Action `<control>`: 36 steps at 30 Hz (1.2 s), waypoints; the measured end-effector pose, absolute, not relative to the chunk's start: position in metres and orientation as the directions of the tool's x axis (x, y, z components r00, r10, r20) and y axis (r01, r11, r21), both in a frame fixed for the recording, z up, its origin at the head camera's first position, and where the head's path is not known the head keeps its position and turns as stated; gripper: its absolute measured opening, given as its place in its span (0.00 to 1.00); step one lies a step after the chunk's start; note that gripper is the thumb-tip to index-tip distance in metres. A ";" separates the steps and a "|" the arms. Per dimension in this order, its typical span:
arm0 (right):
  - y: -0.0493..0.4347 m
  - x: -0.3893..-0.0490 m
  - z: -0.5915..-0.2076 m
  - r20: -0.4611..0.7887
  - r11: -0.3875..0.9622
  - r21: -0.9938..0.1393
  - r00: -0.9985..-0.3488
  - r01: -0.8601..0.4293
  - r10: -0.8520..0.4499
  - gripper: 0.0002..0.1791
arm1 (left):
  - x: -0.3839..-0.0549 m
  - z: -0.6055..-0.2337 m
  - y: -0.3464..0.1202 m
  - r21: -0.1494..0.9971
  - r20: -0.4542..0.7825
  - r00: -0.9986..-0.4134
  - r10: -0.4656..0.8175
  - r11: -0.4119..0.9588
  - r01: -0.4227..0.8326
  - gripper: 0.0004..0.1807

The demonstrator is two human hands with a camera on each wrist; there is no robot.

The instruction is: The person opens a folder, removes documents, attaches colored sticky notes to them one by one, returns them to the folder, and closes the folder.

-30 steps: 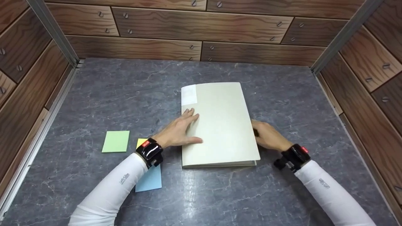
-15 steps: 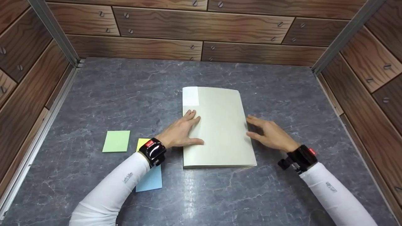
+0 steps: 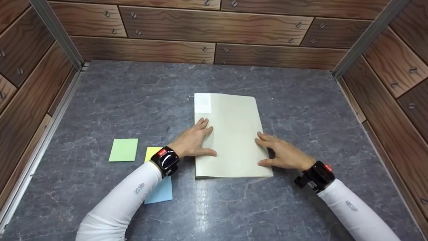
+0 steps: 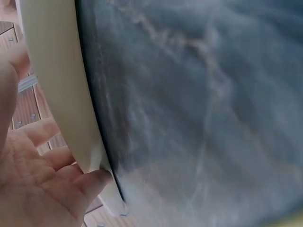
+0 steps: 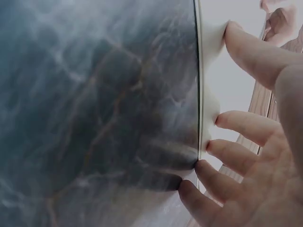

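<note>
A pale cream folder [image 3: 235, 134] lies closed on the grey marbled table, with a white label [image 3: 202, 103] at its upper left corner. My left hand [image 3: 194, 139] rests along the folder's left side, thumb and fingers spread over the cover. In the left wrist view a fingertip [image 4: 100, 178] meets the spine edge [image 4: 57, 80]. On the opposite side, my right hand [image 3: 284, 152] lays its thumb and fingertips on the cover's right edge. From the right wrist view, the thumb [image 5: 241, 45] touches the cover and the lower fingers reach down past the edge.
A green sticky-note pad [image 3: 123, 150] lies on the table [image 3: 133, 90] to the left. Yellow [image 3: 152, 152] and blue [image 3: 161, 190] pads sit partly under my left forearm in the head view. Wood-patterned walls [image 3: 214, 26] enclose the back and sides.
The folder's cover, lifted at the right a second ago, now lies down flat. My right hand has come out from beside the edge and onto the cover. The left hand stays nearly in place.
</note>
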State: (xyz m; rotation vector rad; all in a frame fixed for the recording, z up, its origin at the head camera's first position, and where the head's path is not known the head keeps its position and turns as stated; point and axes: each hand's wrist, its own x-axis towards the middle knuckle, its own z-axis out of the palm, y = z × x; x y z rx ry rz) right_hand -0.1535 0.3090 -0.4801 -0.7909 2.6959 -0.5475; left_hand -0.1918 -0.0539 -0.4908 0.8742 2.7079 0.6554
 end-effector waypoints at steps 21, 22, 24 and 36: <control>0.313 -0.148 -0.479 -0.181 0.782 -0.439 -0.809 -0.442 -0.559 0.48 | -0.199 -0.488 -0.045 0.413 -0.081 -0.802 0.592 0.752 0.513 0.50; 0.314 -0.148 -0.479 -0.179 0.782 -0.439 -0.809 -0.443 -0.560 0.48 | -0.199 -0.488 -0.045 0.414 -0.079 -0.801 0.594 0.750 0.515 0.50; 0.314 -0.148 -0.479 -0.177 0.780 -0.439 -0.808 -0.446 -0.562 0.48 | -0.200 -0.487 -0.045 0.425 -0.090 -0.797 0.598 0.747 0.512 0.50; 0.316 -0.149 -0.482 -0.168 0.772 -0.466 -0.813 -0.432 -0.557 0.48 | -0.207 -0.474 -0.052 0.480 -0.217 -0.745 0.631 0.733 0.482 0.55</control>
